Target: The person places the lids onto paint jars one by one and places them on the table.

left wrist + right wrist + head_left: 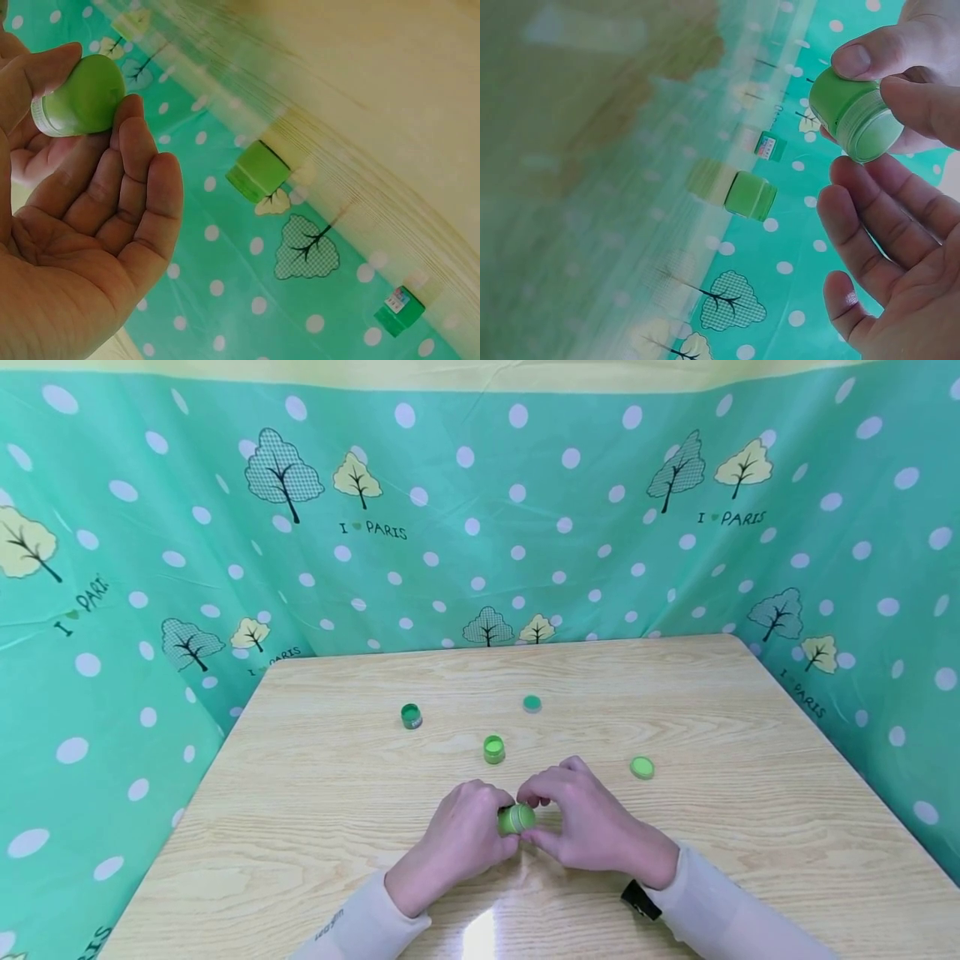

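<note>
My left hand [468, 827] pinches a small green paint jar [94, 97] between thumb and fingers, tilting it sideways above the table. The jar's clear-rimmed lid end [874, 135] faces my right hand [585, 818]. In the right wrist view, the thumb and fingertips of that hand sit around the rim of this end, its palm turned up. In front of both hands an uncapped light green jar [493, 750] stands upright. Farther back on the left is an uncapped dark green jar [411, 717].
A dark green lid [532, 703] lies near the back of the wooden table [337, 777]. A light green lid [642, 767] rests to the right, beyond my right hand. A polka-dot curtain [517, 510] hangs behind and on both sides.
</note>
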### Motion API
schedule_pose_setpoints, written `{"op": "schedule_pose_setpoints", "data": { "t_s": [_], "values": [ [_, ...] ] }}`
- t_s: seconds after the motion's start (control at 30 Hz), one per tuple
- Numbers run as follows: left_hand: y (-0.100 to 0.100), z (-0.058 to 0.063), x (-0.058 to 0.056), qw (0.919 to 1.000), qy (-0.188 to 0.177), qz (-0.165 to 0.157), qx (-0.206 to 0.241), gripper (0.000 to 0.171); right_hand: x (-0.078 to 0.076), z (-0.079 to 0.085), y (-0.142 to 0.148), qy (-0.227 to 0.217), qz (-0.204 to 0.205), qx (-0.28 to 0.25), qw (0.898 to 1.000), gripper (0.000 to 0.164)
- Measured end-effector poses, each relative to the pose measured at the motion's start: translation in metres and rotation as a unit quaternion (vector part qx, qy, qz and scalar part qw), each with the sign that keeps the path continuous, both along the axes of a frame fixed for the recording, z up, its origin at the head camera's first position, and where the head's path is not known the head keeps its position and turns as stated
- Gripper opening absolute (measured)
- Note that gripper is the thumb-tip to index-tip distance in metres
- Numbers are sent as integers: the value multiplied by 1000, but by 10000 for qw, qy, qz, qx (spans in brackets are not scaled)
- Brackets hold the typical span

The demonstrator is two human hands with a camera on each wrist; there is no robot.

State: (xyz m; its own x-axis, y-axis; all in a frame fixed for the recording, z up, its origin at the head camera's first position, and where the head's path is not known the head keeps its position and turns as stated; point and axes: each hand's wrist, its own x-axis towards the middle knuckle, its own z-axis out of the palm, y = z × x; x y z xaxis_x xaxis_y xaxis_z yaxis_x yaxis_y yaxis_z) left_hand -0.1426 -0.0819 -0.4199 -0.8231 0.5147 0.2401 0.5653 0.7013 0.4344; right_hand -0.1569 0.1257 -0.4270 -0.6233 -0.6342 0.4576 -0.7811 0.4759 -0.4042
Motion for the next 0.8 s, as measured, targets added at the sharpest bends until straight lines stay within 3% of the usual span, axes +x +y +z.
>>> {"op": "schedule_pose_setpoints", "data": {
  "t_s": [0.43,0.8],
  "values": [
    [0,0,-1,9999,-93,47,-55,20,1,1,-1,-48,-234,176,9996,28],
    [1,1,0,10000,3,37,-78,24,1,1,-1,-123,-369,234,9990,24]
  ]
}}
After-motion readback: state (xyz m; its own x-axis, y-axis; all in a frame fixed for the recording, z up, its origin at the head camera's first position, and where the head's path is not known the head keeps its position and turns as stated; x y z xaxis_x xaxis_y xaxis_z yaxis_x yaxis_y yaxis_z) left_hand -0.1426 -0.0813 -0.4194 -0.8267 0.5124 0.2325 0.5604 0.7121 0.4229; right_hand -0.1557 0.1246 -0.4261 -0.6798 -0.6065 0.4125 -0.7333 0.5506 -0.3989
